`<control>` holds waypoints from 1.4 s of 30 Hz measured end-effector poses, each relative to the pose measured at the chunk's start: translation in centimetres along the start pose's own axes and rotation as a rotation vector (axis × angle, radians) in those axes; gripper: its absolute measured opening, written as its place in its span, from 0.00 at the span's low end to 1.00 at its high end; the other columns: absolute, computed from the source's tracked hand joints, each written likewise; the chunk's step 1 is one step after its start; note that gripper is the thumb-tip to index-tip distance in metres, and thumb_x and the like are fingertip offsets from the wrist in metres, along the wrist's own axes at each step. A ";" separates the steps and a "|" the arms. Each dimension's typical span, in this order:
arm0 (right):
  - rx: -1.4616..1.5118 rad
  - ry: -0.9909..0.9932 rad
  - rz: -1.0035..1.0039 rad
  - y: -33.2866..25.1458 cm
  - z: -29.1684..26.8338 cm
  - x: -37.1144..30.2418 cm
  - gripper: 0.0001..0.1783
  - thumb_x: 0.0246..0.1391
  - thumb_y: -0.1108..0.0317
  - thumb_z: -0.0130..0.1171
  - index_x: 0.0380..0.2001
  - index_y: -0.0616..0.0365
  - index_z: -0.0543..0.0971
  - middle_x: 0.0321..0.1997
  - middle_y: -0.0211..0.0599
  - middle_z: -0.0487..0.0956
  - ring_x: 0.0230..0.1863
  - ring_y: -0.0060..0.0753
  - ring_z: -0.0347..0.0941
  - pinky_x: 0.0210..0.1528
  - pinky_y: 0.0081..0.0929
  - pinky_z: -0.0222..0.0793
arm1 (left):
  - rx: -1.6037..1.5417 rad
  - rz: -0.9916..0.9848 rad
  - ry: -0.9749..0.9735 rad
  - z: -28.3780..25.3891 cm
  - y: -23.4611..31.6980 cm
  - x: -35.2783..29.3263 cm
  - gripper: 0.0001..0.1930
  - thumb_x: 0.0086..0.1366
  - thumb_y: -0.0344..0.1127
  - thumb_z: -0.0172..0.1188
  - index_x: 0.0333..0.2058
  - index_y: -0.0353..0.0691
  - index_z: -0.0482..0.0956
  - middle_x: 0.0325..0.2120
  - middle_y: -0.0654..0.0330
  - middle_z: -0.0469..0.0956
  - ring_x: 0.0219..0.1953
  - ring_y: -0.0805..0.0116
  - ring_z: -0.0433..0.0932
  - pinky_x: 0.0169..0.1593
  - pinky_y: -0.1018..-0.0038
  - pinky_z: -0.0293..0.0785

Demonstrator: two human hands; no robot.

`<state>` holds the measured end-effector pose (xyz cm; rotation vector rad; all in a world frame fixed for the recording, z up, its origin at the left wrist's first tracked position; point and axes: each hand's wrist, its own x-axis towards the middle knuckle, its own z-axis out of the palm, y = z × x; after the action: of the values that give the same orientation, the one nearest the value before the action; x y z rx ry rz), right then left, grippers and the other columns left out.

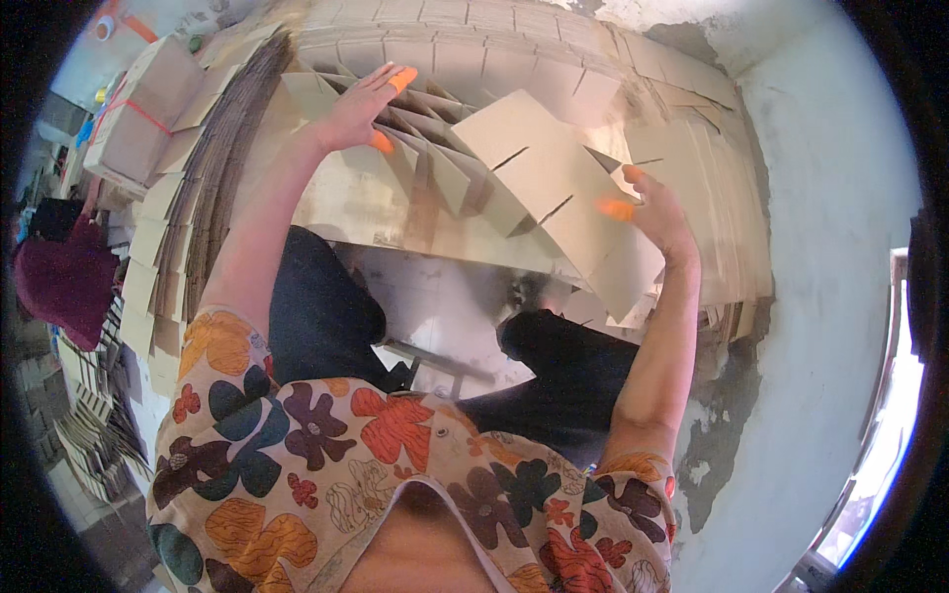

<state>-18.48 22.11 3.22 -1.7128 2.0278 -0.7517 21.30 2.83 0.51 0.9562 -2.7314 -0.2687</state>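
A slotted tan cardboard strip [554,188] stands tilted across interlocked cardboard divider pieces [435,163] on the work surface in front of me. My left hand [354,111], with orange covers on thumb and index finger, is spread over the far left end of the divider pieces and grips nothing. At the strip's right edge is my right hand [657,212], also with orange finger covers. Its thumb and index finger are apart; the thumb, slightly blurred, overlaps the strip's edge. Whether it touches the cardboard is unclear.
Stacked slotted cardboard [474,49] lines the back of the surface. More stacks rise at the left [188,198] and right [692,188]. A carton with red strapping [143,114] sits far left. A pale wall [840,198] closes the right side.
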 end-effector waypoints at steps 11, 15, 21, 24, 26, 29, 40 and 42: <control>0.214 0.191 0.182 2.8 -4.4 -0.5 0.15 0.37 0.68 0.69 0.28 0.63 0.77 0.24 0.30 0.76 0.26 0.23 0.66 0.30 0.23 0.63 | -0.084 -0.056 -0.102 1.1 -0.6 2.5 0.40 0.42 0.28 0.67 0.58 0.48 0.63 0.42 0.52 0.71 0.45 0.54 0.68 0.51 0.64 0.65; 0.435 0.858 0.091 5.2 -8.4 -2.0 0.11 0.42 0.69 0.66 0.23 0.64 0.75 0.22 0.28 0.72 0.22 0.23 0.62 0.24 0.25 0.60 | -0.026 -0.048 -0.045 0.4 0.3 1.4 0.27 0.44 0.26 0.65 0.47 0.47 0.74 0.36 0.56 0.72 0.44 0.56 0.69 0.48 0.64 0.67; 0.736 1.404 0.266 8.1 -10.9 -4.3 0.14 0.42 0.69 0.68 0.21 0.66 0.72 0.27 0.37 0.74 0.29 0.31 0.68 0.27 0.39 0.69 | 0.057 0.038 -0.077 -0.9 2.3 0.0 0.14 0.42 0.30 0.66 0.31 0.39 0.76 0.31 0.57 0.73 0.39 0.57 0.71 0.38 0.65 0.70; 0.959 1.430 0.374 8.0 -10.8 -4.3 0.15 0.43 0.69 0.68 0.22 0.67 0.72 0.30 0.41 0.74 0.30 0.36 0.69 0.28 0.43 0.71 | -0.154 -0.014 -0.041 -1.0 3.3 -1.8 0.13 0.44 0.31 0.66 0.30 0.36 0.75 0.28 0.58 0.73 0.34 0.57 0.72 0.34 0.65 0.70; 1.027 1.374 0.480 9.0 -9.5 -3.6 0.15 0.42 0.68 0.69 0.23 0.67 0.73 0.32 0.41 0.74 0.30 0.38 0.69 0.29 0.43 0.71 | -0.096 0.023 0.053 -2.2 4.7 -4.8 0.11 0.44 0.30 0.64 0.29 0.36 0.74 0.26 0.59 0.73 0.32 0.58 0.72 0.32 0.66 0.70; 1.071 1.304 0.664 13.4 -9.2 -3.3 0.27 0.42 0.51 0.68 0.32 0.67 0.75 0.38 0.40 0.75 0.35 0.38 0.68 0.35 0.38 0.70 | 0.222 0.149 0.213 -8.1 9.1 -9.7 0.10 0.45 0.28 0.61 0.30 0.37 0.74 0.25 0.58 0.73 0.30 0.58 0.73 0.31 0.67 0.71; -0.417 0.526 0.288 19.1 -4.1 2.5 0.27 0.49 0.51 0.60 0.15 0.69 0.72 0.12 0.36 0.68 0.18 0.26 0.57 0.20 0.37 0.55 | 0.804 -0.412 0.497 -15.5 5.5 -26.4 0.13 0.51 0.24 0.56 0.38 0.30 0.75 0.33 0.53 0.73 0.34 0.57 0.74 0.31 0.67 0.72; -0.210 0.567 0.219 16.5 -2.9 2.2 0.26 0.49 0.51 0.60 0.17 0.68 0.74 0.12 0.36 0.68 0.19 0.26 0.57 0.21 0.36 0.55 | 0.887 -0.478 0.431 -16.0 2.7 -26.9 0.13 0.52 0.24 0.53 0.38 0.31 0.73 0.34 0.53 0.71 0.36 0.58 0.73 0.34 0.67 0.73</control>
<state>-33.43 22.25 -4.56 -1.4522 2.7049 -1.0696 44.55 20.37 12.24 1.6222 -2.1389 1.0307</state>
